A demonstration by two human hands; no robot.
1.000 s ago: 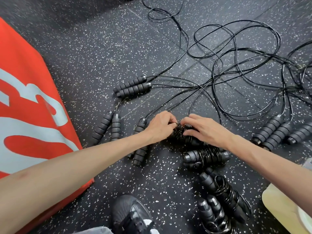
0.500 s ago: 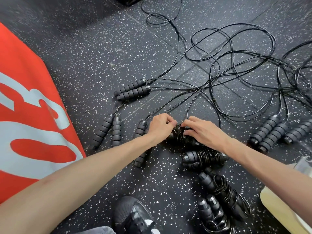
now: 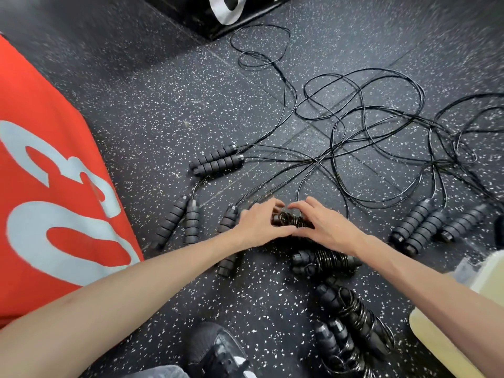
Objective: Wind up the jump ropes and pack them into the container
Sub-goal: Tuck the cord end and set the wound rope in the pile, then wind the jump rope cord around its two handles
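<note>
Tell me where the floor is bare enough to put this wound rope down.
Bare floor lies between the red pad and the upper handle pair. A smaller patch sits between the left forearm and the wound ropes. Crowded: loose cords at upper right, handles at right, bundle under both hands.

- The floor [image 3: 152,110] is dark rubber matting flecked with white.
- Loose black cords [image 3: 362,124] sprawl in loops across its far part.
- Unwound handle pairs [image 3: 216,160] lie on it left of centre; more handles [image 3: 425,226] lie at right.
- Wound rope bundles [image 3: 326,261] lie on it nearer the person.
- A red pad [image 3: 41,173] rests on it at left.
- A black shoe [image 3: 218,353] stands at the bottom.
</note>
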